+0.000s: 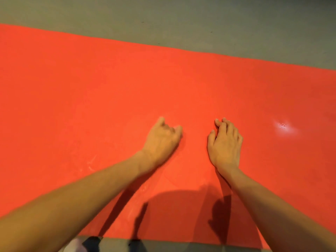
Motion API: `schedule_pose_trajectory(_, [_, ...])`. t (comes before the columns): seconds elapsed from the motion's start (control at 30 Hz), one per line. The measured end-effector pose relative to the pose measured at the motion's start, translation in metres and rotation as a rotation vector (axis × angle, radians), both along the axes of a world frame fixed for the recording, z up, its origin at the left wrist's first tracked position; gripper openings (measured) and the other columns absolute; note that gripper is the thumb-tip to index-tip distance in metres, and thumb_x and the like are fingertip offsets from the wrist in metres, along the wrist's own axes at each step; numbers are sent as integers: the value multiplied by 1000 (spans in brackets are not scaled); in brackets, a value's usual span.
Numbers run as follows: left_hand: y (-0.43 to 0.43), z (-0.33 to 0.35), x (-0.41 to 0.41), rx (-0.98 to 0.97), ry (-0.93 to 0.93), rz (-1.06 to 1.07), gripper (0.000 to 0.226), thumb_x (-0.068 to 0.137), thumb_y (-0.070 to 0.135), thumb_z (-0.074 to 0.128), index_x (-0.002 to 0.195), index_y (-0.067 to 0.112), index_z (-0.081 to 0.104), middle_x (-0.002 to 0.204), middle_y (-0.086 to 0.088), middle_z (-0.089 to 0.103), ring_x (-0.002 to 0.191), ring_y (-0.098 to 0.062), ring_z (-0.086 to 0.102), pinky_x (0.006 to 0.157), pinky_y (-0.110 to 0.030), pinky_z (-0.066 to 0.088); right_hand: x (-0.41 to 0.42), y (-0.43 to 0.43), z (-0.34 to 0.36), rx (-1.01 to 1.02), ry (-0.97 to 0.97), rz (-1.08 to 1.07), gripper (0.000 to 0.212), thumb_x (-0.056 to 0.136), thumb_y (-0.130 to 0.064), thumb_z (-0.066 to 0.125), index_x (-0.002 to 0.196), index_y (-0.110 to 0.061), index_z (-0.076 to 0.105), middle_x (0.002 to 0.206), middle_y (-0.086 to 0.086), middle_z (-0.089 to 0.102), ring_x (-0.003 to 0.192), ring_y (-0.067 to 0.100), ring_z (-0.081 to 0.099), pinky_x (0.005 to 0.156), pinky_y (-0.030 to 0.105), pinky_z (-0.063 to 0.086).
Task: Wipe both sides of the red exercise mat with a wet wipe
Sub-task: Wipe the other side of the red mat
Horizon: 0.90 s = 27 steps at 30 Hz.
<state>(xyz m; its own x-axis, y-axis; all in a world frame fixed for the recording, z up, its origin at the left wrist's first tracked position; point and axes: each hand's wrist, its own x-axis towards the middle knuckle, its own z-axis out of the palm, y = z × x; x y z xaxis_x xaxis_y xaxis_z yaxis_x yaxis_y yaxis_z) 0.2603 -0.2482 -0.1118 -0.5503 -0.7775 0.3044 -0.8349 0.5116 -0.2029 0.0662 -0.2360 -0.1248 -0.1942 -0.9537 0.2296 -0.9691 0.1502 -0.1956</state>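
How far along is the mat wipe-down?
Done: the flat red exercise mat lies spread on the grey floor; faint pale streaks hint at some wiping. In hand: left hand curled, right hand resting open on the top side; no wipe clearly visible. Left: likely flipping, wiping the underside.

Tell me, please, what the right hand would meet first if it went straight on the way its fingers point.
Probably nothing: ahead of the right hand lies only bare red mat, then its far edge and the grey floor.

Both forearms (81, 193) bare up to the frame edge, left hand (163, 140) and right hand (225, 142) bare too, pale-and-dark fabric patch (81, 245) at bottom edge, garment unclear.
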Motion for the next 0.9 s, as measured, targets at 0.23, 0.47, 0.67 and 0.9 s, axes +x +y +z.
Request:
schedule_pose_trajectory(0.23, [16, -1, 14, -106, 64, -168, 16, 86, 18, 52, 71, 17, 58, 49, -2, 50, 47, -23, 50, 70, -36, 30, 1, 0, 2, 1, -10, 3, 54, 85, -36, 26, 123, -13, 55, 134, 9, 50, 123, 28, 45, 100, 44, 34])
schedule_pose_trajectory(0.47, [-60, 11, 79, -11, 36, 264, 23, 86, 19, 46, 65, 10, 51, 39, -9, 52, 34, -24, 48, 69, -38, 27, 3, 1, 2, 1, -24, 0, 54, 84, -36, 25, 123, -11, 56, 134, 9, 50, 124, 28, 45, 101, 44, 34])
schedule_pose_trajectory(0.67, [10, 2, -20, -66, 79, -87, 15, 69, 3, 49, 74, 9, 62, 44, -1, 48, 38, -19, 46, 67, -35, 29, 0, 0, 1, -11, -12, 2, 49, 84, -33, 30, 120, -13, 56, 131, 8, 52, 122, 27, 47, 98, 43, 36])
schedule_pose_trajectory(0.9, [31, 5, 17, -35, 35, -214, 6, 77, 13, 58, 76, 16, 63, 52, 0, 51, 46, -21, 51, 68, -35, 28, 0, 1, 1, -16, -14, 9, 49, 84, -34, 29, 120, -13, 56, 132, 8, 51, 122, 26, 46, 98, 43, 35])
